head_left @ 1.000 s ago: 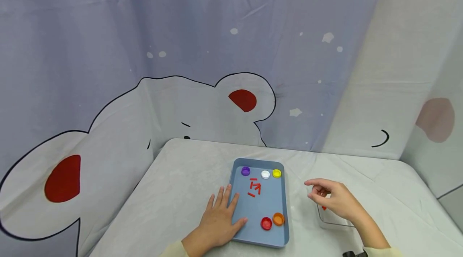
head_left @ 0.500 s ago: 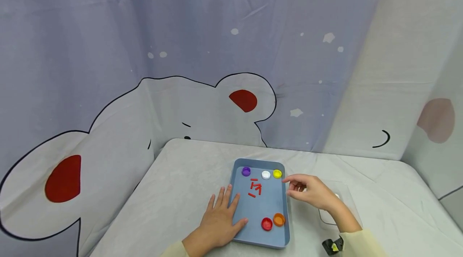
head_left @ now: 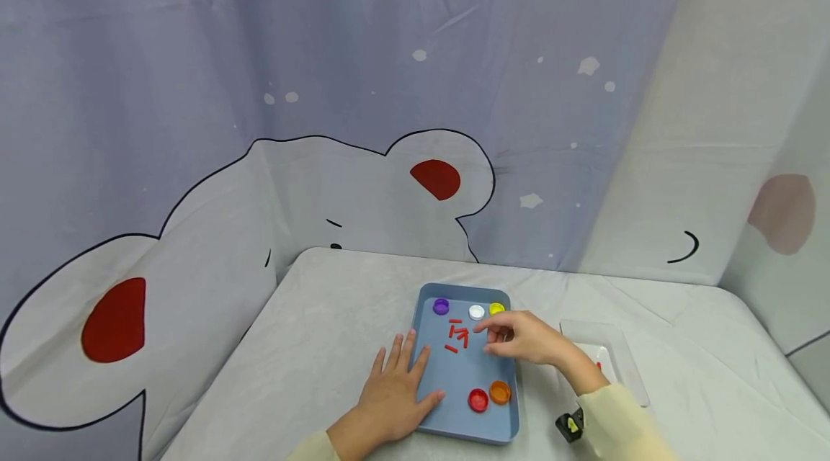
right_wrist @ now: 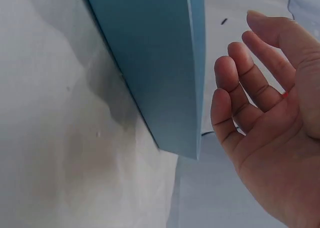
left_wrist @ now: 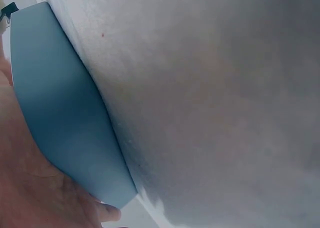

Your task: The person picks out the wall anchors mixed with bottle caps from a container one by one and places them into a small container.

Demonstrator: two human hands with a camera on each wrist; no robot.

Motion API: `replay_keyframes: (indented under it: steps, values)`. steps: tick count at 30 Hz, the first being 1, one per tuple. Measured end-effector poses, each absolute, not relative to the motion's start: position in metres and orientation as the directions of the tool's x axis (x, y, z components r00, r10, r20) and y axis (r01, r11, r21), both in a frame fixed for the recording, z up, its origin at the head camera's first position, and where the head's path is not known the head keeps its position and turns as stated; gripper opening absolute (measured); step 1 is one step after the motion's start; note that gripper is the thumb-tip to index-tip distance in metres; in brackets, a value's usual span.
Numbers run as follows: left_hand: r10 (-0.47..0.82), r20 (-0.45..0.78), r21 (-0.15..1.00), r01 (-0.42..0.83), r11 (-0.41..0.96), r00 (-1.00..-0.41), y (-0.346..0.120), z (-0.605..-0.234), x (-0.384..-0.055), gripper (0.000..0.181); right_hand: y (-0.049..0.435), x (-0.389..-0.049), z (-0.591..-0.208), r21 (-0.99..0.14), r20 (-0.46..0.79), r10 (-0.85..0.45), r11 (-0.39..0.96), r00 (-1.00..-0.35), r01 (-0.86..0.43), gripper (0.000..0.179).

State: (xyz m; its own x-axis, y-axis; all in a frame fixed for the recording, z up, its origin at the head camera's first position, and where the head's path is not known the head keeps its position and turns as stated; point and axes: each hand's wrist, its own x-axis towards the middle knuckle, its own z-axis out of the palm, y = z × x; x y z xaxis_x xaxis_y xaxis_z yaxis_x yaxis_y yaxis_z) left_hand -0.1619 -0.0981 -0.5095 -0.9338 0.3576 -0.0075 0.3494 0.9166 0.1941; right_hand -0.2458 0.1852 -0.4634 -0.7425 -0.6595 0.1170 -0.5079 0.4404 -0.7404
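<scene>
A blue-grey tray [head_left: 447, 382] lies on the white-covered table. My left hand [head_left: 394, 400] rests across its left rim, fingers spread. Several short red sticks [head_left: 451, 349] lie loose in the tray's upper half. Just right of them, my right hand [head_left: 527, 338] hovers over the tray with loosely bent fingers; in the right wrist view, nothing shows between thumb and fingers [right_wrist: 226, 73]. Small round caps sit in the tray: purple [head_left: 441, 307], white [head_left: 476, 312] and yellow [head_left: 496, 308] along the far end, red [head_left: 478, 400] and orange [head_left: 500, 392] near the front right.
To the right of the tray stands a clear, shallow box [head_left: 634, 380], partly behind my right forearm. A white piece and a bit of red show inside it. A printed curtain [head_left: 363, 86] hangs behind the table.
My right hand has moved left from over the clear box, across the tray's right rim, to beside the red sticks. My left hand stays where it was.
</scene>
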Motion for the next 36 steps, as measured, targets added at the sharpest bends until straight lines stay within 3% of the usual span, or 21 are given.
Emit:
replay_keyframes:
  steps: [21, 36]
  values:
    - [0.362, -0.043, 0.199, 0.347, 0.916, -0.931, -0.099, -0.506, -0.162, 0.079, 0.147, -0.274, -0.48, -0.67, -0.085, -0.752, 0.528, -0.653, -0.521, 0.035]
    - [0.364, -0.04, 0.191, 0.351, 0.917, -0.93, -0.099, -0.508, -0.163, 0.079, 0.132, -0.281, -0.488, -0.567, -0.159, -0.715, 0.631, -0.681, -0.53, 0.032]
